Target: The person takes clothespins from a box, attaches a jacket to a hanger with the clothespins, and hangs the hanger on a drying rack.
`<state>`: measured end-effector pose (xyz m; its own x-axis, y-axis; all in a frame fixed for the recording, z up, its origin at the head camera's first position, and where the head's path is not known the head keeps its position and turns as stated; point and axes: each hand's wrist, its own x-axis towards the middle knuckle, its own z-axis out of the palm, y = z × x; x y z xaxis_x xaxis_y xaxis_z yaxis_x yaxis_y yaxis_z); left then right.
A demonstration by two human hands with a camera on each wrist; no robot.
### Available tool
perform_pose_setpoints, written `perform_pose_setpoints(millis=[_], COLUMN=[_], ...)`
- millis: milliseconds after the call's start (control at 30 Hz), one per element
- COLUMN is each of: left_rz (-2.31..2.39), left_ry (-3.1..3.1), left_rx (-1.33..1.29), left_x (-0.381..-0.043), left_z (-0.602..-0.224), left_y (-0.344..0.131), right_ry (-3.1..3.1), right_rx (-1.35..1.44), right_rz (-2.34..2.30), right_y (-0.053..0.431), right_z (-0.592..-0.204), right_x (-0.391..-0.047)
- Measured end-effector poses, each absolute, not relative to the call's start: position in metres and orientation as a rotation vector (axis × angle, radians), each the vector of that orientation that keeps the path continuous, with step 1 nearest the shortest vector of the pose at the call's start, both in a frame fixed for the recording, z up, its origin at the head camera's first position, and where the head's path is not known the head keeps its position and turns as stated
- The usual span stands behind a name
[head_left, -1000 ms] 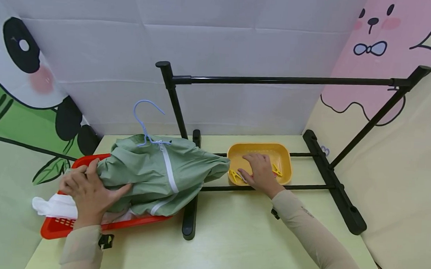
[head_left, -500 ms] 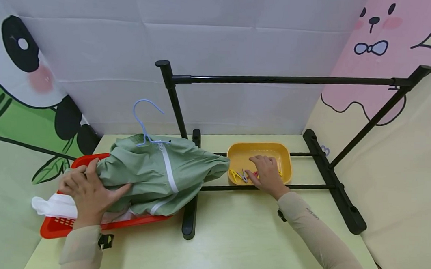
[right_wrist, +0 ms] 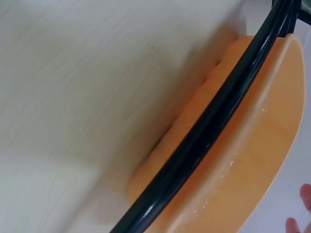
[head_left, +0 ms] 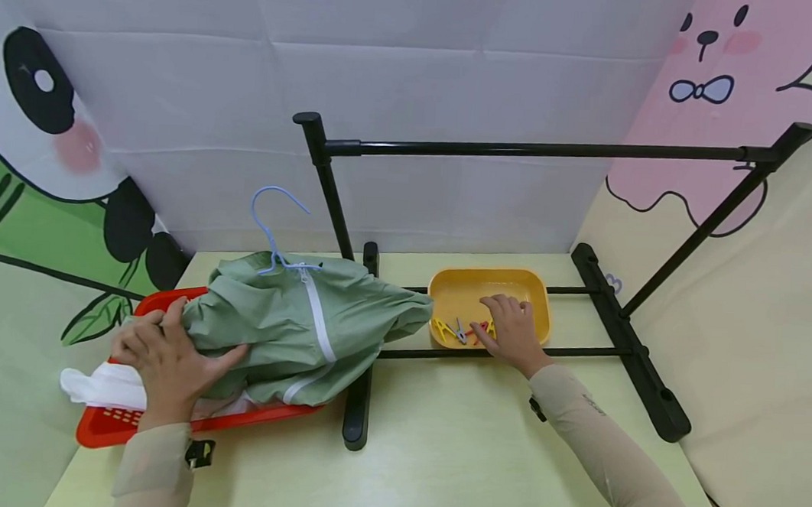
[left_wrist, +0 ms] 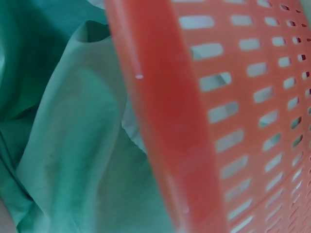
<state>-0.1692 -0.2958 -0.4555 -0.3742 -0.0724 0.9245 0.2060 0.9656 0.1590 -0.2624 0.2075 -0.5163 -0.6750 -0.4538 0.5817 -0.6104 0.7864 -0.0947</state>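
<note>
A green zip-up jacket (head_left: 278,331) on a blue hanger (head_left: 277,239) lies over a red basket (head_left: 225,422). My left hand (head_left: 166,356) rests on the jacket's left side, thumb stretched across the fabric and fingers spread by the basket's edge. In the left wrist view the green cloth (left_wrist: 73,145) lies beside the basket's slotted wall (left_wrist: 243,111). My right hand (head_left: 513,336) hovers over a yellow tray (head_left: 459,283), fingers loosely bent and holding nothing. Several small clothespins (head_left: 458,331) in yellow, grey and red lie in the tray's near side, partly hidden by that hand.
A black garment rack (head_left: 535,151) stands on the pale table (head_left: 465,440), its top bar above the tray. Its lower bar (head_left: 587,352) crosses in front of the tray. White cloth (head_left: 106,387) hangs out of the basket's left end.
My right hand has drifted to the right over the tray, uncovering more of the clothespins. My left hand, the jacket and the basket have stayed where they were.
</note>
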Motion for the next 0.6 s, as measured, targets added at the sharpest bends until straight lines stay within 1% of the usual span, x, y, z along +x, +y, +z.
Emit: perform_pose_setpoints(millis=[333, 600], left_rz=[-0.3, -0.308], left_ry=[-1.935, -1.947], left_rx=[-0.09, -0.096], left_x=[-0.1686, -0.1694], left_z=[-0.456, -0.4568], left_y=[-0.2943, -0.2949], right_ry=[-2.576, -2.704], right_rx=[0.637, 0.522], right_rz=[0.352, 0.334], right_y=[0.2129, 0.2128], right_z=[-0.526, -0.5252], right_x=[-0.261, -0.2588])
